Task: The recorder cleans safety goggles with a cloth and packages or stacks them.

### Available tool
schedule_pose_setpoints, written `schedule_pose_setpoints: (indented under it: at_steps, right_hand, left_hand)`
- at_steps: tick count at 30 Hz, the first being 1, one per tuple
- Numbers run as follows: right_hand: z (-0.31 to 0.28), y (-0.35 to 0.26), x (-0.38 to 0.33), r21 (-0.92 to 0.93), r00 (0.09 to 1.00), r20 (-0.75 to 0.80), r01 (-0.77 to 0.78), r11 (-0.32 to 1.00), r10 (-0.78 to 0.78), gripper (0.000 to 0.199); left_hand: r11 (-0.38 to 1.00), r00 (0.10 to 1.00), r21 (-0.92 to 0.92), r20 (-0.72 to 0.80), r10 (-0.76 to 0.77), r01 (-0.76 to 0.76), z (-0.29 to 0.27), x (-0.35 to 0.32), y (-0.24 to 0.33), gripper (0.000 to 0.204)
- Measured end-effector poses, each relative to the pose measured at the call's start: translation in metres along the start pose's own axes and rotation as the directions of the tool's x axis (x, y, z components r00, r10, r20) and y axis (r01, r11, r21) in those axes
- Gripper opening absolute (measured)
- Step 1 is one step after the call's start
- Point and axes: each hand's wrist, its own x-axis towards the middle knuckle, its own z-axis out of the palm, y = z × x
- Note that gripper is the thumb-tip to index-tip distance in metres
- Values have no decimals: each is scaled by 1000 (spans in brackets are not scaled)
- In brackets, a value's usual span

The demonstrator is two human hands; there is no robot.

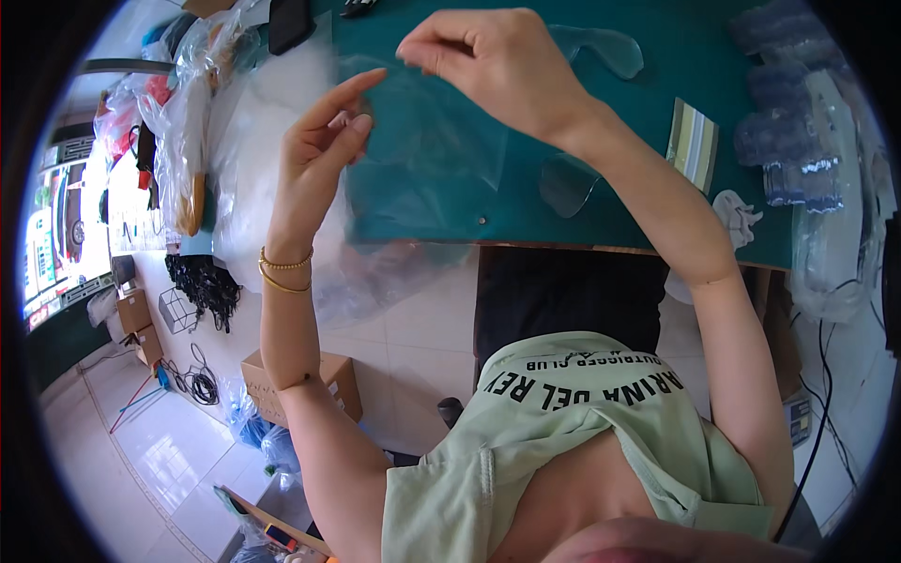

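Holding a clear plastic film [441, 141] up over the green worktop [657, 141], the right hand [497, 66] pinches its top edge, grip clamped, while the left hand [324, 150] steadies the side, fingers loosely apart. Seemingly mid-separation of thin, glossy sheets; careful peeling looks needed. Curved clear cut-outs [568, 183] and bagged stacks [798, 141] lie nearby.

Bare room is lying open at the middle of the green mat [713, 56]; a striped card [693, 143] and bagged clear pieces [798, 131] are crowding its right side, plastic bags [202, 113] its left.
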Motion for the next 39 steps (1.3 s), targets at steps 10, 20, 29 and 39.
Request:
schedule_pose_setpoints:
  at_steps: [10,20,29,39]
  right_hand:
    - [-93,-13,34,265,777,-358,-448,854,518,20]
    - [-57,-22,-88,-313,823,-69,519,795,-564,25]
    - [-135,-38,-192,543,669,18,-631,555,743,24]
    - [-137,-29,-188,311,471,-53,-830,463,881,14]
  left_hand:
    - [753,882,617,-458,108,228,-55,11,-71,66]
    - [509,983,-858,-24,-180,72,131,-21,18,23]
    - [769,990,-627,33,-136,127,157,-59,-16,24]
    - [976,954,-140,-227,-195,166,170,-25,-27,14]
